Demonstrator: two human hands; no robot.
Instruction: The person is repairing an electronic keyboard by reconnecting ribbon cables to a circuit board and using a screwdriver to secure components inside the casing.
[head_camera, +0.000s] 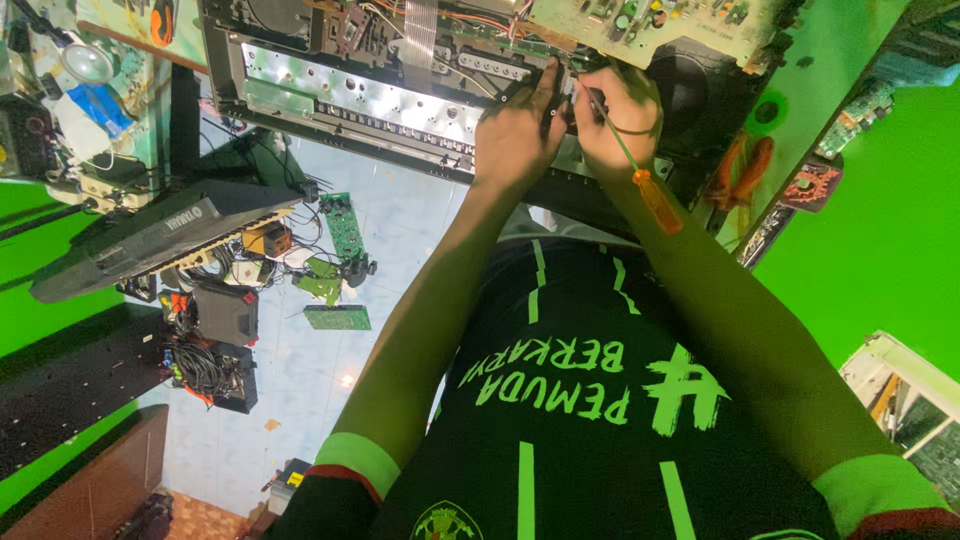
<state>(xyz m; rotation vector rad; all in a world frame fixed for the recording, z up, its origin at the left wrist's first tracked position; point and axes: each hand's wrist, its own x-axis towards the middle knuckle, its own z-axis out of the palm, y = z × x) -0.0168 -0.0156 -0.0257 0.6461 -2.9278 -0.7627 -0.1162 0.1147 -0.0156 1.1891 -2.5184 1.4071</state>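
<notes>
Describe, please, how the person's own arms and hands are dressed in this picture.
Both hands, the left hand and the right hand, are bare, with no gloves. The forearms are uncovered. Short black sleeves end above the elbows in bright green cuffs edged with red, matching a black shirt with green stripes.

I work in an electronics repair workshop: opened keyboard chassis (400, 100), loose circuit boards (345, 225) and tangled cables (200, 365) surround me.

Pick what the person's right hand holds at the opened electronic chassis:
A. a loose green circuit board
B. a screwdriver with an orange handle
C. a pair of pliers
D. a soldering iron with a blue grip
B: the right hand grips a thin screwdriver whose orange handle hangs below the wrist, its tip up at the metal chassis, beside the left hand.
</notes>
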